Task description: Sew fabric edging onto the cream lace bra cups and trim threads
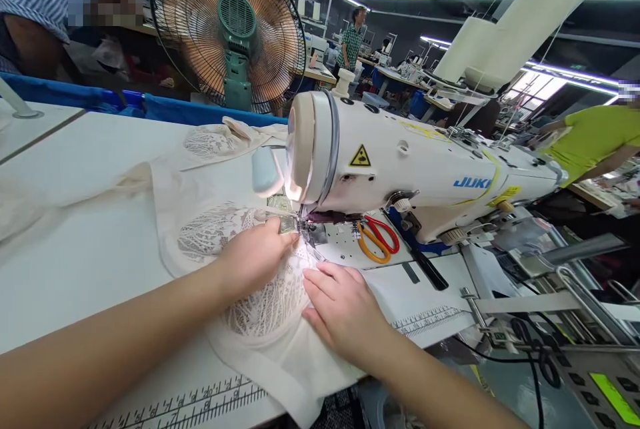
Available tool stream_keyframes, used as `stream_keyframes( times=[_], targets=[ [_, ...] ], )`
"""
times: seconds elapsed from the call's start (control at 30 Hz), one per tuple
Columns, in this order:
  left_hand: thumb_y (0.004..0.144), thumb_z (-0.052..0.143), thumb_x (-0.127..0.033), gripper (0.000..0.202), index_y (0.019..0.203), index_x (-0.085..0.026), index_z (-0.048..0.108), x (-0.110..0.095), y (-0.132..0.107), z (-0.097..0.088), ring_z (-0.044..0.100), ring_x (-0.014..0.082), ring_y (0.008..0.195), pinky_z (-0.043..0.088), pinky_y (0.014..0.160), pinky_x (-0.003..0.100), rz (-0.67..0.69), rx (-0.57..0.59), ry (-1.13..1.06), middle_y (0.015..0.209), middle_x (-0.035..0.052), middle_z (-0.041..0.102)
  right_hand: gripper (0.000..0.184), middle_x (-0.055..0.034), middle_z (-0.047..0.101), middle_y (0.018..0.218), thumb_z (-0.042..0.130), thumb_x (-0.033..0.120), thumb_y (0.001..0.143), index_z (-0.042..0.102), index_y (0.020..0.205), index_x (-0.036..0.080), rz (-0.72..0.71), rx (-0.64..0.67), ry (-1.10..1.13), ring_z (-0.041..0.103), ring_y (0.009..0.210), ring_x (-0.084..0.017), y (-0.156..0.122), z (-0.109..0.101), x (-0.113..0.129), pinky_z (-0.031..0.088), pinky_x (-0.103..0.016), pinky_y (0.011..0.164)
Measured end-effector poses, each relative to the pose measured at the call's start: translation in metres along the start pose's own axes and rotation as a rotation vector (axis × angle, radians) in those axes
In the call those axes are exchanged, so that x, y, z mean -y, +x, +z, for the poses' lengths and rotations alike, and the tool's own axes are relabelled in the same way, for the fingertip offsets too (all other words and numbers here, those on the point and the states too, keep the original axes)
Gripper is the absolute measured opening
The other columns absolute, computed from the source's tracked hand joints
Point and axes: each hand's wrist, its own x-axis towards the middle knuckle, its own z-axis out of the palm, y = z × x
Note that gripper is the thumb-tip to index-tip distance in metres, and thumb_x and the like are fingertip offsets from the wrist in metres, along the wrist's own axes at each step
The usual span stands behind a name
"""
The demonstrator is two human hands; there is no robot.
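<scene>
A cream lace bra [265,312] lies spread under the head of the sewing machine [380,162], its wide bands trailing to the left and over the table's front edge. Beside the presser foot [303,223], my left hand [255,255] is closed on the bra's lace edge, thumb and forefinger closest to the needle area. My right hand [345,305] rests on the fabric just right of the near lace cup, palm down with its fingers stretched toward the foot. The needle tip is too small to make out.
Scissors with red and orange handles [377,240] lie on the machine bed, near a black-handled tool [430,267]. A ruler strip [200,409] runs along the table's front. Behind the table stands a large fan [235,22]. Thread cones [535,15] rise at the right; other people are around.
</scene>
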Motion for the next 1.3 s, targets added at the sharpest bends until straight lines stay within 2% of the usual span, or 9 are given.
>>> stream_keyframes(
  times=[0.1,0.17,0.23,0.3,0.43,0.9,1.07,1.17,1.3],
  targets=[
    [0.098,0.035,-0.021,0.04,0.122,-0.018,0.067,-0.002,-0.003,0.003,0.064,0.0318,0.099,0.053,0.072,0.04,0.055,-0.112,0.061,0.121,0.0174,0.062,0.029,-0.0067,0.07,0.119,0.052,0.033,0.096,0.065,0.113,0.013,-0.028,-0.012,-0.022,0.056,0.111,-0.024,0.001,-0.001,-0.003,0.044,-0.037,0.082],
    [0.098,0.036,-0.02,0.039,0.116,-0.013,0.07,-0.001,-0.005,0.008,0.057,0.0342,0.118,0.05,0.095,0.047,0.179,-0.174,0.087,0.131,0.0175,0.06,0.03,-0.007,0.07,0.119,0.053,0.033,0.096,0.064,0.114,0.012,-0.042,-0.011,-0.022,0.056,0.111,-0.025,0.001,-0.001,-0.004,0.044,-0.037,0.081],
    [0.099,0.038,-0.022,0.038,0.116,-0.008,0.069,0.001,-0.007,0.016,0.054,0.0323,0.124,0.046,0.105,0.045,0.312,-0.207,0.072,0.129,0.0175,0.063,0.03,-0.0076,0.07,0.118,0.055,0.032,0.095,0.063,0.115,0.01,-0.057,-0.018,-0.014,0.056,0.11,-0.025,0.001,-0.001,-0.005,0.043,-0.037,0.082],
    [0.099,0.04,-0.024,0.039,0.12,-0.004,0.067,0.005,-0.009,0.025,0.057,0.0319,0.122,0.048,0.104,0.043,0.388,-0.24,0.054,0.128,0.0196,0.064,0.03,-0.0074,0.071,0.117,0.054,0.031,0.095,0.063,0.114,0.01,-0.065,-0.031,-0.007,0.056,0.109,-0.024,0.002,-0.002,-0.005,0.042,-0.037,0.082],
    [0.098,0.044,-0.028,0.042,0.126,-0.001,0.062,0.008,-0.013,0.035,0.058,0.0335,0.122,0.05,0.101,0.043,0.402,-0.284,0.03,0.133,0.0219,0.061,0.03,-0.0047,0.071,0.116,0.048,0.03,0.097,0.065,0.112,0.01,-0.065,-0.06,-0.016,0.056,0.108,-0.024,0.003,-0.003,-0.005,0.042,-0.037,0.083],
    [0.096,0.048,-0.026,0.042,0.123,0.002,0.063,0.002,-0.009,0.028,0.06,0.0371,0.116,0.053,0.096,0.047,0.343,-0.286,-0.032,0.127,0.0257,0.063,0.028,-0.004,0.072,0.116,0.051,0.031,0.096,0.067,0.109,0.012,-0.12,-0.042,-0.083,0.056,0.116,-0.026,0.008,-0.007,-0.015,0.04,-0.039,0.093],
    [0.095,0.049,-0.025,0.037,0.118,0.0,0.065,0.008,-0.006,0.03,0.061,0.0359,0.114,0.055,0.093,0.047,0.354,-0.357,-0.053,0.125,0.0239,0.065,0.028,-0.0044,0.071,0.118,0.052,0.031,0.096,0.067,0.11,0.011,-0.126,-0.027,-0.078,0.055,0.117,-0.026,0.01,-0.007,-0.018,0.04,-0.04,0.095],
    [0.093,0.049,-0.021,0.03,0.112,-0.008,0.068,0.009,-0.012,0.029,0.059,0.0351,0.117,0.053,0.095,0.05,0.416,-0.434,-0.056,0.121,0.0188,0.067,0.026,-0.0046,0.072,0.115,0.051,0.028,0.096,0.067,0.107,0.011,-0.142,-0.056,-0.058,0.056,0.114,-0.026,0.008,-0.009,-0.016,0.04,-0.04,0.095],
    [0.085,0.066,-0.038,0.034,0.113,-0.019,0.069,0.006,-0.03,0.021,0.054,0.0375,0.124,0.044,0.103,0.062,0.409,-0.33,-0.053,0.121,0.013,0.069,0.022,-0.0039,0.072,0.11,0.052,0.025,0.094,0.067,0.103,0.012,-0.141,-0.056,-0.001,0.056,0.111,-0.025,0.002,-0.014,-0.012,0.041,-0.039,0.092]
  ],
)
